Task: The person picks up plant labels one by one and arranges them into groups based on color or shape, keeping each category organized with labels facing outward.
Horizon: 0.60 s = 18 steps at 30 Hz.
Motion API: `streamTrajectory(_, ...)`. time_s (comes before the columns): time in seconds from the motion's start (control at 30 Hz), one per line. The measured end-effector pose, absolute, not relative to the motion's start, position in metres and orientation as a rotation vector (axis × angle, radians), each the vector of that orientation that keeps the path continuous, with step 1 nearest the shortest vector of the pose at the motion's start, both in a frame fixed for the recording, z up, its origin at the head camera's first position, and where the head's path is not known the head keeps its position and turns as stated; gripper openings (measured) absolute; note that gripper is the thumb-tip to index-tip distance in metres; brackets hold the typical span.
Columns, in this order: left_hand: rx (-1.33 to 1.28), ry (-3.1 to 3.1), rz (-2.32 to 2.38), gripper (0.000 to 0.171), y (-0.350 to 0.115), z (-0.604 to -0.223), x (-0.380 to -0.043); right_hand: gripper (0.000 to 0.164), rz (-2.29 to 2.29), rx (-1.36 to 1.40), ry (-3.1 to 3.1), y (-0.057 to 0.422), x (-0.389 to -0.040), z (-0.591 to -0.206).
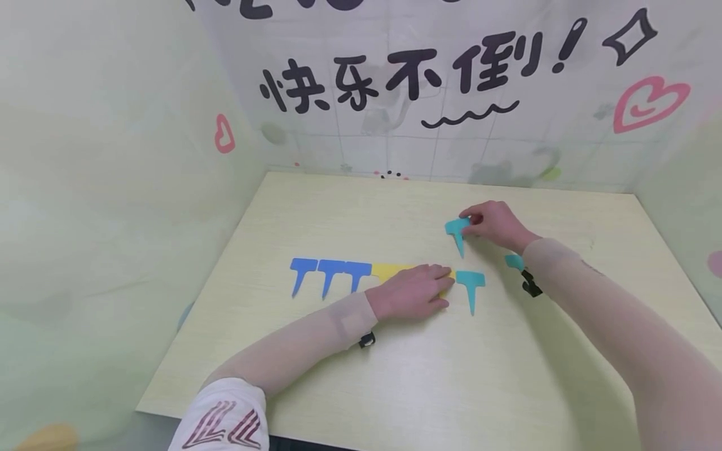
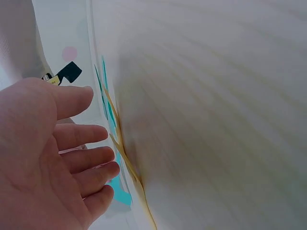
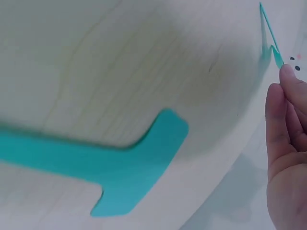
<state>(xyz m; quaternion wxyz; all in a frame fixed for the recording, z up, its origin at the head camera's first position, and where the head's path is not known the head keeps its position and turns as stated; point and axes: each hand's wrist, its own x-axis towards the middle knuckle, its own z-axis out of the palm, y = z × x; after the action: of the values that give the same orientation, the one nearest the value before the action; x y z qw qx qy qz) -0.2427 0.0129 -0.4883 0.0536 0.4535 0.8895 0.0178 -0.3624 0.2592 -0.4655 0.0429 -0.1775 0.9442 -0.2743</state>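
Observation:
My right hand (image 1: 499,224) pinches a teal T-shaped plant label (image 1: 455,229) by its head, point downward, over the back of the table. In the right wrist view this label (image 3: 277,56) shows nearly edge-on at the fingertips. With fingers fairly straight, my left hand (image 1: 414,291) lies over the yellow plant labels (image 1: 389,270), hiding most of them. Just right of its fingertips lies another teal label (image 1: 470,279). Three blue plant labels (image 1: 304,265) stand in a row to the left of the yellow ones, heads side by side.
Another teal label (image 1: 514,261) lies partly hidden beneath my right forearm; the right wrist view shows it large (image 3: 129,167). The pale wooden table (image 1: 338,207) meets a printed backdrop (image 1: 361,150) behind and on both sides. Each wrist carries a small black device (image 1: 530,285).

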Motion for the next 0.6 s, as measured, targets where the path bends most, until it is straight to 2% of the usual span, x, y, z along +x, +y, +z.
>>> streamTrajectory(0.6, 1.394, 2.689, 0.016, 0.057, 0.021, -0.491, -0.242, 0.039, -0.681, -0.803, 2.993, 0.279, -0.343, -0.459)
